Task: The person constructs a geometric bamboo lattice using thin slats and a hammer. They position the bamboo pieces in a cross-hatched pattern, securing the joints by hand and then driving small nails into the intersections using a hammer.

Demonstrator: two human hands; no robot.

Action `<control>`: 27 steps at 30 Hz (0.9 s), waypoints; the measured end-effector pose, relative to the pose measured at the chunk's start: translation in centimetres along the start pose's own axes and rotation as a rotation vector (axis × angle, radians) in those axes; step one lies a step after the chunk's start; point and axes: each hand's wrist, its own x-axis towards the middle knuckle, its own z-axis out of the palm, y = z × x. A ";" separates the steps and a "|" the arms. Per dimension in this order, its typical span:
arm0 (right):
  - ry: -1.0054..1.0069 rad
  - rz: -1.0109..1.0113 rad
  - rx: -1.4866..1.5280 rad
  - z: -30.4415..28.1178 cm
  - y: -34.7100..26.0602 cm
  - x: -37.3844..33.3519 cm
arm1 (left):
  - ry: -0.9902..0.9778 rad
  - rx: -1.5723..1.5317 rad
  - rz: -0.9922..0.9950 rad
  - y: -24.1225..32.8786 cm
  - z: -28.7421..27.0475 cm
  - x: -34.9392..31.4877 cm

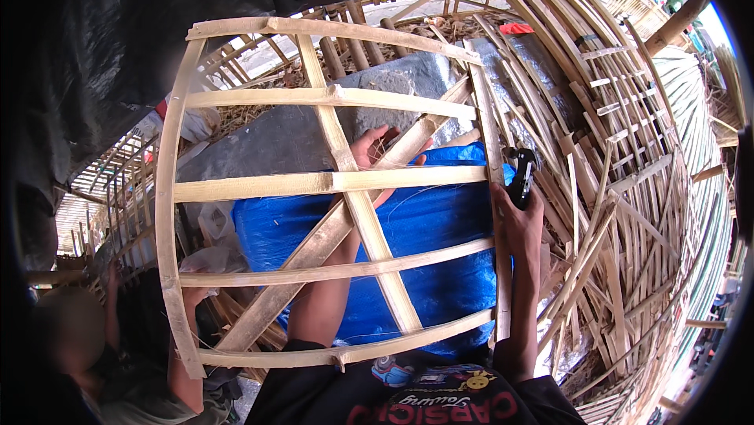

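Note:
A bamboo lattice frame (pixel 333 182) spans the middle of the view, with crossbars and two crossing diagonal slats. My left hand (pixel 369 148) is behind it, fingers curled about the longer diagonal slat (pixel 324 234). Thin dark slivers show at those fingers, too small to name. At the frame's right side slat (pixel 503 272), my right hand (pixel 524 217) is closed round a small black hand tool (pixel 521 174) with a shiny part. The tool's exact kind is unclear. Beneath the frame lies a bundle wrapped in blue plastic sheet (pixel 440 283).
Stacked bamboo lattices and loose slats (pixel 620 213) crowd the right. A grey slab (pixel 267 138) lies beyond the blue bundle. Black sheeting (pixel 102 71) hangs at upper left. At lower left another person (pixel 78 338) sits close, an arm near the frame's left edge.

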 end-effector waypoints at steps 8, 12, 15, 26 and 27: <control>-0.002 -0.023 0.019 0.3 0.7 0.0 | -0.048 0.028 -0.001 -0.4 -0.5 0.2; 0.054 -0.009 0.005 -1.1 0.6 -0.1 | -0.063 -0.007 -0.046 -1.6 0.0 1.3; 0.006 0.014 0.010 -0.4 0.7 0.2 | -0.042 0.008 -0.004 -0.8 0.1 0.1; 0.093 -0.013 0.110 -1.0 0.3 -0.7 | 0.029 0.044 0.059 -1.7 -1.1 1.2; 0.087 -0.024 0.193 -0.6 -0.6 -1.0 | -0.012 0.061 0.037 -1.2 -0.9 0.8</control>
